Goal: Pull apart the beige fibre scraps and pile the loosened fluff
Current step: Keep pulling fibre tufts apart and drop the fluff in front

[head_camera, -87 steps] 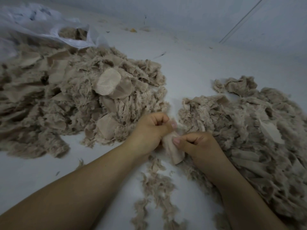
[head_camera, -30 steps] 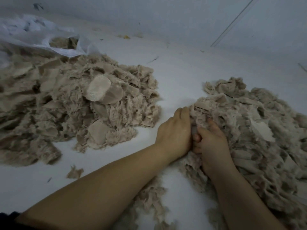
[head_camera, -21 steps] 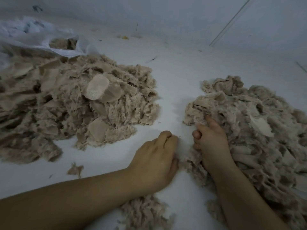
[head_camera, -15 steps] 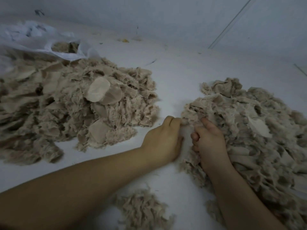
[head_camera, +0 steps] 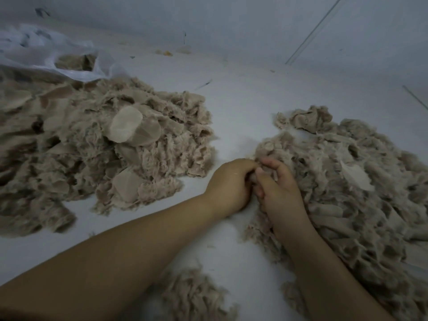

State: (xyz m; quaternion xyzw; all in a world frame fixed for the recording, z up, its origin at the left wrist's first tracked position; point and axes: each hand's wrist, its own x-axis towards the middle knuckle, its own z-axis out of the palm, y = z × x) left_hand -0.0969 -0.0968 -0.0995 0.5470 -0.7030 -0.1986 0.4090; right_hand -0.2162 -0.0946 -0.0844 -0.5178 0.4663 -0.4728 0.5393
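Left hand [head_camera: 228,184], right hand [head_camera: 279,188], both gripping fibre scrap [head_camera: 253,177]

A single wide-angle camera worn on the person's head looks forward and down, close over both forearms, which enter from the bottom edge and meet at frame centre. The white tabletop [head_camera: 243,107] fills most of the view and bends at the edges, running back to a pale wall [head_camera: 231,24] along the top. No second view shares the scene.

White floor [head_camera: 243,107], two beige fibre heaps [head_camera: 97,149] (one each side), small tuft [head_camera: 192,295], plastic bag [head_camera: 46,54]
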